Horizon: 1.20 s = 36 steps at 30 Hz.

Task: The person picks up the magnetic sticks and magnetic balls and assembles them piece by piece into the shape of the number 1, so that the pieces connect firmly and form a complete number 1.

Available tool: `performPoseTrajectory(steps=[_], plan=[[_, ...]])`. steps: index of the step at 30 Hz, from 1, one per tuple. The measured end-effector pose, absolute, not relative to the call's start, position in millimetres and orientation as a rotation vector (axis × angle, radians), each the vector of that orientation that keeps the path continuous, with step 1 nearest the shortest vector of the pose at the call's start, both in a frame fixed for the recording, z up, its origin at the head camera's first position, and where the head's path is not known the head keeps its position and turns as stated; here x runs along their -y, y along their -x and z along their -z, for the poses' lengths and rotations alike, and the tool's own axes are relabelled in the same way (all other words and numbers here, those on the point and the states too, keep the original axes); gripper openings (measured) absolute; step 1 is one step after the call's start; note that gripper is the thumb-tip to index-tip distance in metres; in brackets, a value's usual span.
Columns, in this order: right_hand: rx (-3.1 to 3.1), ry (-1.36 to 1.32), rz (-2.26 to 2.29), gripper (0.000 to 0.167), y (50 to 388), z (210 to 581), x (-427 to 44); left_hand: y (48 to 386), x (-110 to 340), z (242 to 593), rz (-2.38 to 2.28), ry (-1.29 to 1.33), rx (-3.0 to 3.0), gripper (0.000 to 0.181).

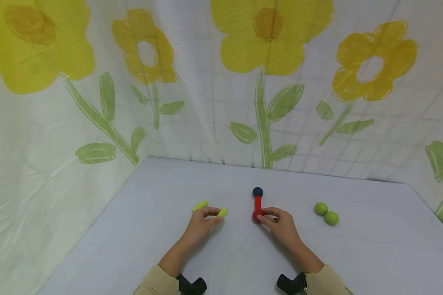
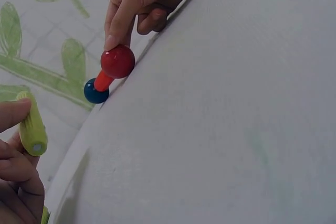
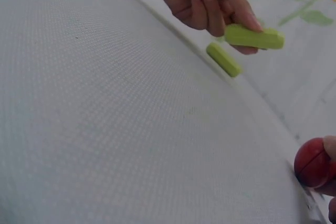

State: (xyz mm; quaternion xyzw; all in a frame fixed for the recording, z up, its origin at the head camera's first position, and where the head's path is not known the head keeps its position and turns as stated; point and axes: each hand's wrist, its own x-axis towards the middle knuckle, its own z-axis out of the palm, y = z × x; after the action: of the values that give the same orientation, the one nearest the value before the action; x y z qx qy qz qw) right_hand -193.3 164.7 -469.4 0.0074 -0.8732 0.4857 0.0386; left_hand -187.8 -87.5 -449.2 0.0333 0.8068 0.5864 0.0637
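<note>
The red ball (image 1: 256, 217) sits at the near end of a red rod (image 1: 257, 203), with a dark blue ball (image 1: 257, 192) at the far end, the three in one line near the middle of the table (image 1: 240, 262). The right hand (image 1: 283, 230) pinches the red ball between thumb and fingers, from its right side in the head view; the grip probably keeps the joined piece steady, and leaves the ball's left side uncovered. Across a gap to the left, the left hand (image 1: 200, 225) pinches a yellow-green rod (image 1: 222, 212) between thumb and fingers, narrow around it. One end juts past the fingers, which seems to keep it free; a small pale spot shows on an end in the left wrist view. A second yellow-green stick (image 1: 200, 205) lies on the table just beyond that hand, untouched. Well to the right of the right hand, two green balls (image 1: 326, 213) rest side by side, apart from both hands. Behind the table hangs a flower-patterned sheet (image 1: 203, 135).
</note>
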Motion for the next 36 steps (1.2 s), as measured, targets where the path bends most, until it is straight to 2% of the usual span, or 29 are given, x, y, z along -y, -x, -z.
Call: performPoseTrajectory(steps=[19, 36], plan=[[2.672, -0.026, -1.499, 0.026, 191.3, 466.9, -163.4, 182.5, 74.8, 451.4, -1.614, -0.029, -2.306, 0.029], [2.673, -0.042, -1.457, 0.026, 192.0, 469.2, -163.2, 185.3, 39.0, 452.0, -1.556, -0.061, -2.297, 0.03]])
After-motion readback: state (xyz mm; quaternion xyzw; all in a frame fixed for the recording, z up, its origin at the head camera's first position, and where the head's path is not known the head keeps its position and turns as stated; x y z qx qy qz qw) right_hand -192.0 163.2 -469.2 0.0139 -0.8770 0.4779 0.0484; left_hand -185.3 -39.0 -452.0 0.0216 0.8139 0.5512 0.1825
